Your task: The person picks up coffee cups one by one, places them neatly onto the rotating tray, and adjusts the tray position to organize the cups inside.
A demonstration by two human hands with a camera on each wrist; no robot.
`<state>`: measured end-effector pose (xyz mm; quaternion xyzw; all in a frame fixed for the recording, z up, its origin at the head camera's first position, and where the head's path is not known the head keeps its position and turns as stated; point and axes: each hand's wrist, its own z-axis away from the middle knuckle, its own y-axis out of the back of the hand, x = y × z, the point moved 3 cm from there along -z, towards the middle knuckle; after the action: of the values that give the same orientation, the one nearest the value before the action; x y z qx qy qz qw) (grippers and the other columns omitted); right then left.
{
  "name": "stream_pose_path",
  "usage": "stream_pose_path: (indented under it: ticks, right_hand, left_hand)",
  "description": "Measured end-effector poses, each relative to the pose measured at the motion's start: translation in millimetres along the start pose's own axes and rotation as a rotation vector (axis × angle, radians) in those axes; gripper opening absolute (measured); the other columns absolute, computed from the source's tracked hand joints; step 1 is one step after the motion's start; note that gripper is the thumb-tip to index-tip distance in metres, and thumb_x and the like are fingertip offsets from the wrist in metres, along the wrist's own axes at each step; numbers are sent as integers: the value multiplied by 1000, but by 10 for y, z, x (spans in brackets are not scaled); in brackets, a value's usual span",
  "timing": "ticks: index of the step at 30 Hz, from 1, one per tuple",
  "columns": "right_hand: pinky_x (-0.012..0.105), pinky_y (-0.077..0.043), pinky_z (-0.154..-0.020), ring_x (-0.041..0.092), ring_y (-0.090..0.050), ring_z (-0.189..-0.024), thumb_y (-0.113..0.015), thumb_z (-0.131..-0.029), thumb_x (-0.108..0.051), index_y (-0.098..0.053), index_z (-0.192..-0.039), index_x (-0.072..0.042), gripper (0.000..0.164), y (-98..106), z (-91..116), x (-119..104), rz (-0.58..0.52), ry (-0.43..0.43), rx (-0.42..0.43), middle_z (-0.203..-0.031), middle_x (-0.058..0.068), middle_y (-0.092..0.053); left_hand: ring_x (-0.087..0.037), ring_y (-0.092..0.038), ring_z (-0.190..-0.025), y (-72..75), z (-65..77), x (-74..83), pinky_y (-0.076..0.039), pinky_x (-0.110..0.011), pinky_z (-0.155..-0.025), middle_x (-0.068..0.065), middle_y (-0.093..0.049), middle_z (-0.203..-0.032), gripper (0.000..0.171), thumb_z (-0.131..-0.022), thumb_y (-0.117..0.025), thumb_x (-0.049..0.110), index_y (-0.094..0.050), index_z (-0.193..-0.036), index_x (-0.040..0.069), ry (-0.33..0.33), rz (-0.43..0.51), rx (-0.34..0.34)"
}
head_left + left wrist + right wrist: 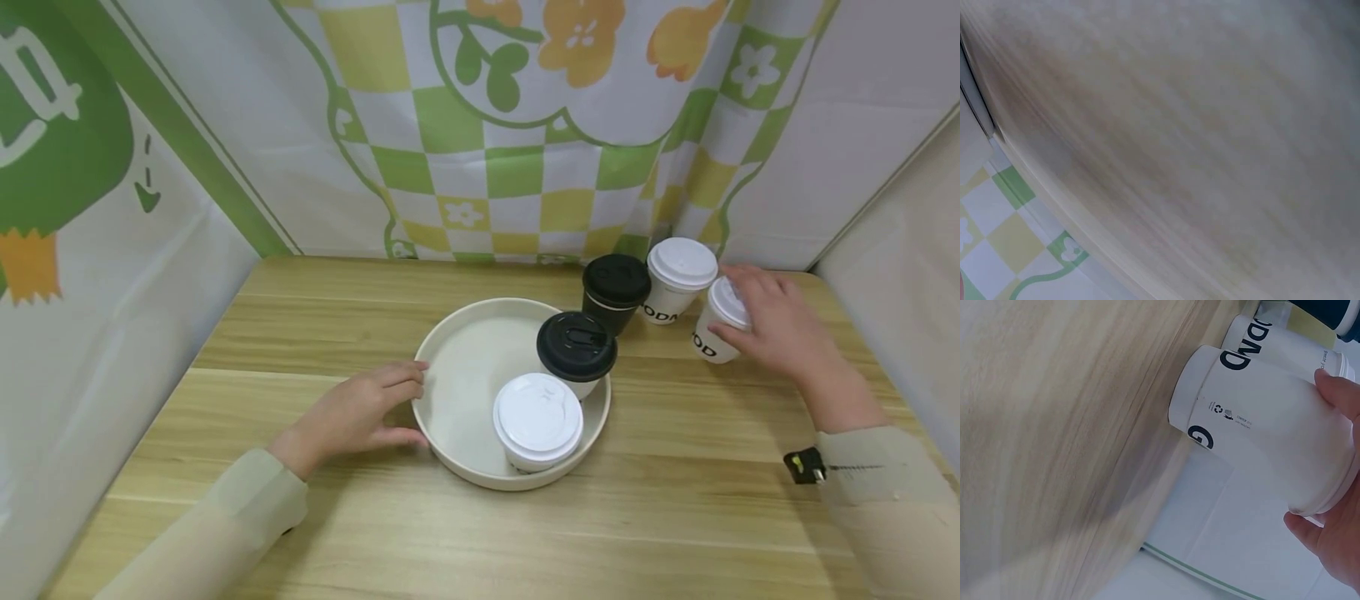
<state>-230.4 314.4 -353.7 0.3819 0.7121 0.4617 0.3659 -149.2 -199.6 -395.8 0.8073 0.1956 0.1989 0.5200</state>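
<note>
At the right, my right hand (780, 321) grips a white paper cup (712, 340) around its white lid, thumb on one side and fingers on the other. The right wrist view shows this cup (1266, 419) tilted sideways in the picture, with black letters near its base. My left hand (360, 412) touches the left rim of a round cream tray (457, 367), fingers and thumb spread along the edge. On the tray's right side stand a white-lidded cup (537, 421) and a black-lidded cup (576, 346). The left wrist view shows no hand.
Beside the held cup, towards the back, stand another white cup (681, 267) and a black cup (617, 287), close together behind the tray. All sits on a wooden table (315, 333). A green-and-yellow checked curtain (517, 183) hangs along the back edge.
</note>
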Motion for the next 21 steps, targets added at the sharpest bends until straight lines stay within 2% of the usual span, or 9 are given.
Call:
stream_pose_path:
  ticks: [10,21]
  right_hand:
    - [63,-31,-102,50,-40,-123,-81,-79,-28,-45,-138,4,76,14,25,0,-7,-71,-27,-133,31,-47]
    - [62,-35,-96,52,-41,-118,-82,-76,-30,-48,-137,-2,75,53,75,-37,-24,-75,-6,-130,28,-51]
  left_hand:
    - [-30,-62,-121,-3,7,4,-54,-42,-101,-14,-67,-122,58,-77,-76,55,-66,-103,4,4,-3,-3]
    - [-30,-62,-121,-7,5,2,-54,-42,-101,-15,-67,-122,58,-77,-77,54,-67,-103,3,-1,-8,-4]
